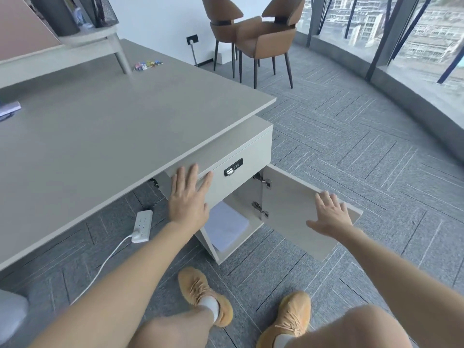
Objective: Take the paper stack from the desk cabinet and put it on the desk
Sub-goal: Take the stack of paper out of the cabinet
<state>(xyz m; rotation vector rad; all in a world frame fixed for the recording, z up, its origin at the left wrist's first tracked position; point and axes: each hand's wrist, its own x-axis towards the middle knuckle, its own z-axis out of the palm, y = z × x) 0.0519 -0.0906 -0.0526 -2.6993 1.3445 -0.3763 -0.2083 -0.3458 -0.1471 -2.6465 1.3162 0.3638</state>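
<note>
A white paper stack (227,228) lies inside the lower compartment of the desk cabinet (253,144), under the grey desk (105,136). The cabinet door (293,204) stands swung open to the right. My left hand (188,195) hovers with fingers spread in front of the drawer above the compartment, covering part of the stack. Fingers apart, my right hand (331,214) rests over the open door's outer edge. Neither hand holds anything.
A lock (233,167) sits on the drawer front. A white power strip (142,226) with its cable lies on the carpet under the desk. Two brown chairs (258,33) stand at the back. My two feet in orange shoes (208,295) are below the cabinet.
</note>
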